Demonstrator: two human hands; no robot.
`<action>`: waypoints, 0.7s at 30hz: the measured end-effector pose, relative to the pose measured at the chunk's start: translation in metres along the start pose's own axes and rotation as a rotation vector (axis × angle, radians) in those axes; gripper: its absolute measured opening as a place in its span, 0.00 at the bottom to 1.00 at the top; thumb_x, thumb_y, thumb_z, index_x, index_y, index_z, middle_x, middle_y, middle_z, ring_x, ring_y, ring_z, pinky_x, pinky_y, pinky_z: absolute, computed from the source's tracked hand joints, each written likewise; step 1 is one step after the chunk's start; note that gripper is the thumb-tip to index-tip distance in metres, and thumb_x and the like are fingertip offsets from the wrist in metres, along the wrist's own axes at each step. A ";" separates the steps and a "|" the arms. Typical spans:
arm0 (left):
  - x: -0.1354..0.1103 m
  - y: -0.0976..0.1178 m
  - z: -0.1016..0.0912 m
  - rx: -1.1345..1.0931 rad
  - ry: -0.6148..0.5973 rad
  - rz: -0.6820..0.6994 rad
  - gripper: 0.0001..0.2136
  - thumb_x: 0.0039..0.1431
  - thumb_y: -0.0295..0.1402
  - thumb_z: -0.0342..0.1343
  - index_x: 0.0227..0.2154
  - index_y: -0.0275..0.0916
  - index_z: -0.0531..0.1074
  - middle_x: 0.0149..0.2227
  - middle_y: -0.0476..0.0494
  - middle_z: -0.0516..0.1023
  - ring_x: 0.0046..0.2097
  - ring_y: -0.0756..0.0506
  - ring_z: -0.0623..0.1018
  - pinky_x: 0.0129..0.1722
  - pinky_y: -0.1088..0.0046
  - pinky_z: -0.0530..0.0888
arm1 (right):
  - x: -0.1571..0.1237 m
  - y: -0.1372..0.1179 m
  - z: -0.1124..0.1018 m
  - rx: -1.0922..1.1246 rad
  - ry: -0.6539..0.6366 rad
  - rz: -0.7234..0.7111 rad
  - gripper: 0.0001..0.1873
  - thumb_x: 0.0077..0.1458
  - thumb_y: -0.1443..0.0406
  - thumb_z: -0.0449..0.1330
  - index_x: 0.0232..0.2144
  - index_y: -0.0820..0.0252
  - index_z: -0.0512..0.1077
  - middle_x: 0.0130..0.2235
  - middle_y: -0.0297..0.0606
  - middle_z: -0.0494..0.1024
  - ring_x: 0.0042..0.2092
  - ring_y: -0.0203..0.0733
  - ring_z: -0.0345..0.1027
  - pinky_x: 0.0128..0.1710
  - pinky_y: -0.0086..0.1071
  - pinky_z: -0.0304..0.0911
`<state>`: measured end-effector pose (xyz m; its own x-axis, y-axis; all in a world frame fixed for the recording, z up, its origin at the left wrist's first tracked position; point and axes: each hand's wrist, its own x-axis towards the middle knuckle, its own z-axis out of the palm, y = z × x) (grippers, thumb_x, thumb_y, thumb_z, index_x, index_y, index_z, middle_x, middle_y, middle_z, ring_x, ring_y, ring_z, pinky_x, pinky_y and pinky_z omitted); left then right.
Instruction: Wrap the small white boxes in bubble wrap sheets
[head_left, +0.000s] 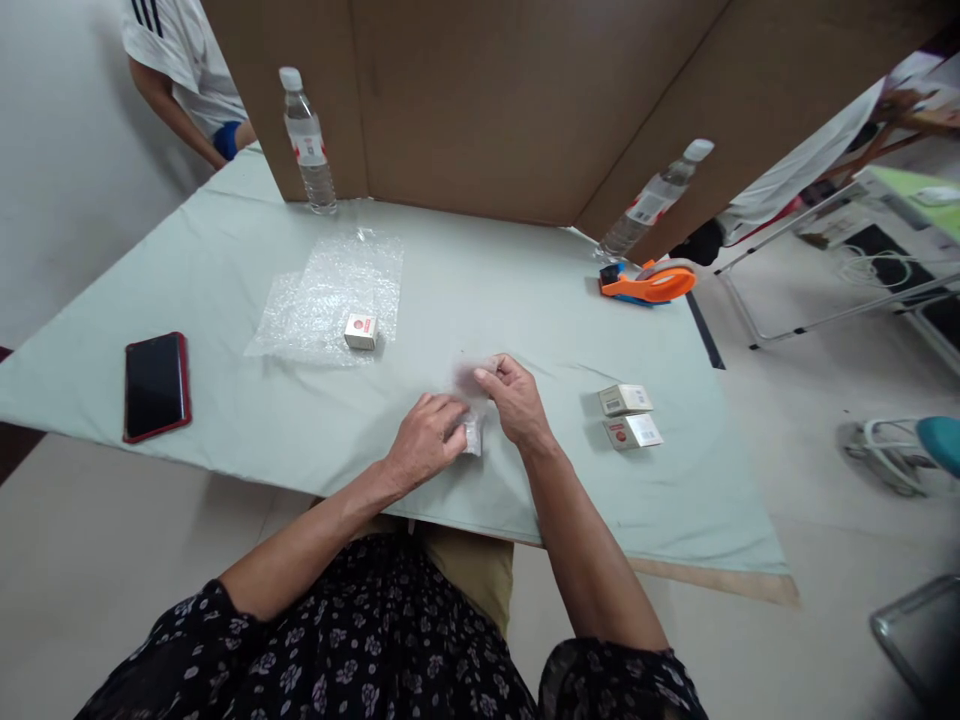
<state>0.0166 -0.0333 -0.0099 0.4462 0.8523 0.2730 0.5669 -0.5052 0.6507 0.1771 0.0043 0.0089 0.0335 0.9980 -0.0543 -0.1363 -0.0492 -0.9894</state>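
My left hand (426, 442) and my right hand (514, 398) meet near the front of the table, both closed on a small bundle of clear bubble wrap (472, 432). What is inside the wrap is hidden by my fingers. A small white box with a red mark (361, 330) sits on a flat bubble wrap sheet (330, 290) to the left and farther back. Two more small boxes (630, 415) lie side by side to the right of my right hand.
A pale green cloth (525, 300) covers the table. A red-cased phone (155, 385) lies at left. An orange tape dispenser (649, 283) and two water bottles (308, 142) (651, 200) stand by the cardboard screen (487, 100). Another person's arm (187, 110) shows at far left.
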 end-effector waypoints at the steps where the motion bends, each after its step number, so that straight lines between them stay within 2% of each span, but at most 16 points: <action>1: -0.002 -0.001 0.002 -0.022 0.044 -0.016 0.12 0.59 0.26 0.53 0.44 0.37 0.76 0.45 0.38 0.77 0.47 0.41 0.75 0.52 0.61 0.74 | -0.007 -0.001 0.002 -0.021 0.005 -0.041 0.19 0.45 0.53 0.70 0.28 0.54 0.65 0.28 0.27 0.69 0.31 0.35 0.63 0.35 0.30 0.62; 6: -0.007 -0.005 0.010 -0.063 0.221 -0.140 0.11 0.55 0.28 0.58 0.42 0.38 0.71 0.43 0.40 0.72 0.48 0.40 0.74 0.50 0.61 0.75 | -0.036 -0.002 0.005 -0.108 0.024 -0.122 0.13 0.52 0.57 0.67 0.30 0.55 0.66 0.28 0.27 0.67 0.31 0.34 0.61 0.33 0.29 0.60; 10: -0.007 -0.007 0.009 -0.099 0.295 -0.175 0.21 0.53 0.30 0.61 0.51 0.38 0.67 0.49 0.37 0.71 0.53 0.38 0.72 0.55 0.56 0.73 | -0.055 0.005 0.005 -0.253 0.043 -0.178 0.07 0.55 0.60 0.64 0.31 0.55 0.70 0.31 0.30 0.73 0.34 0.37 0.67 0.40 0.32 0.64; 13: -0.005 -0.009 0.008 -0.128 0.226 -0.156 0.26 0.53 0.29 0.60 0.56 0.40 0.65 0.57 0.34 0.68 0.61 0.37 0.68 0.61 0.54 0.68 | -0.071 0.016 0.005 -0.345 0.070 -0.227 0.06 0.57 0.60 0.63 0.31 0.55 0.71 0.37 0.34 0.79 0.42 0.42 0.73 0.48 0.37 0.66; 17: -0.002 -0.012 0.006 -0.175 0.080 -0.157 0.15 0.54 0.30 0.61 0.46 0.40 0.73 0.58 0.35 0.69 0.63 0.37 0.68 0.62 0.55 0.67 | -0.086 0.035 0.009 -0.397 0.076 -0.379 0.02 0.60 0.62 0.62 0.35 0.53 0.73 0.46 0.38 0.83 0.55 0.46 0.74 0.61 0.45 0.62; 19: -0.001 -0.016 0.001 -0.201 0.019 -0.130 0.09 0.56 0.31 0.60 0.41 0.40 0.74 0.55 0.37 0.73 0.61 0.38 0.71 0.61 0.55 0.68 | -0.089 0.044 0.011 -0.421 0.084 -0.457 0.03 0.61 0.64 0.62 0.38 0.51 0.75 0.47 0.37 0.83 0.56 0.45 0.74 0.65 0.48 0.59; 21: -0.001 -0.022 -0.007 -0.235 -0.060 -0.076 0.08 0.58 0.32 0.58 0.41 0.41 0.74 0.53 0.38 0.76 0.60 0.39 0.73 0.61 0.55 0.68 | -0.089 0.049 0.011 -0.439 0.090 -0.492 0.06 0.61 0.65 0.62 0.42 0.51 0.75 0.49 0.37 0.83 0.57 0.45 0.74 0.66 0.49 0.59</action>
<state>-0.0008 -0.0220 -0.0197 0.4526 0.8735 0.1794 0.4271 -0.3890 0.8163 0.1564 -0.0869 -0.0331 0.0738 0.9020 0.4254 0.3315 0.3801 -0.8635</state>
